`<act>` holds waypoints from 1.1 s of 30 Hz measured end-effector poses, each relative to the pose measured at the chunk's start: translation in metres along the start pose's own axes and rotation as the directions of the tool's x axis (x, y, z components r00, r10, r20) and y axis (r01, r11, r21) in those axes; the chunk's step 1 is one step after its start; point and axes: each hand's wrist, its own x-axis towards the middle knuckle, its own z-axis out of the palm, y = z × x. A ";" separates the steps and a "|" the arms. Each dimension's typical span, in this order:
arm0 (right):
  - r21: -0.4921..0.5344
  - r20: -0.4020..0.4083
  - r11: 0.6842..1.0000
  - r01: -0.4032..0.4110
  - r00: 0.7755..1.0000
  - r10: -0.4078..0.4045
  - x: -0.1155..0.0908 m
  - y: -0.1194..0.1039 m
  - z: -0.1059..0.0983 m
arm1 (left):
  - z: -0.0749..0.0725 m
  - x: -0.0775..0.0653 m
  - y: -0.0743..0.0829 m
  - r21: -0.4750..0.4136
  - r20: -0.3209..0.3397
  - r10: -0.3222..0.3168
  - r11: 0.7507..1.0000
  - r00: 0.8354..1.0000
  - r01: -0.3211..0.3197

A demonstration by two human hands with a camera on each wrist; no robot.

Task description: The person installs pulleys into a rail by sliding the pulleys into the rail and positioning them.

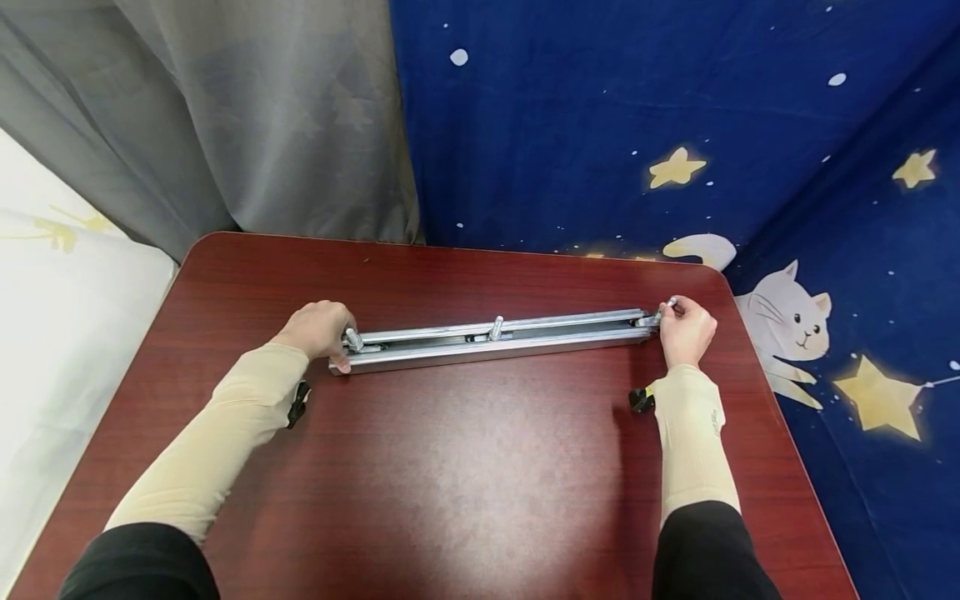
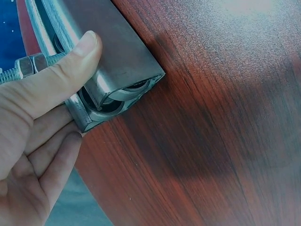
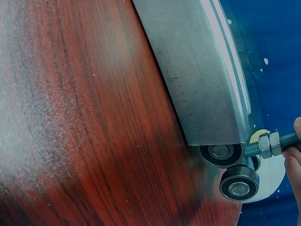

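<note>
A long slotted metal channel track lies across the table. At its left end my left hand grips it, thumb laid over the front wall in the left wrist view. A threaded bolt with nuts sticks out of the slot beside that thumb. My right hand pinches the bolt of a roller trolley at the right end. Black-sealed rollers of this trolley show outside the channel mouth, close to its edge. Another trolley's bolt stands up mid-track.
The brown wood-grain table has rounded far corners. Behind it hang a grey curtain and a blue curtain with stars and a cat. White fabric lies along the left side.
</note>
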 end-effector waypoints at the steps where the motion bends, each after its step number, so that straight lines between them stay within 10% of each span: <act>1: -0.005 0.005 1.000 -0.001 1.000 0.001 0.000 0.000 0.000 | 0.000 0.000 0.000 0.000 0.001 0.002 1.000 1.000 -0.002; 33: 0.003 0.212 0.999 -0.040 0.976 0.039 0.003 -0.002 -0.005 | -0.003 -0.001 0.002 -0.005 0.009 -0.010 1.000 1.000 0.010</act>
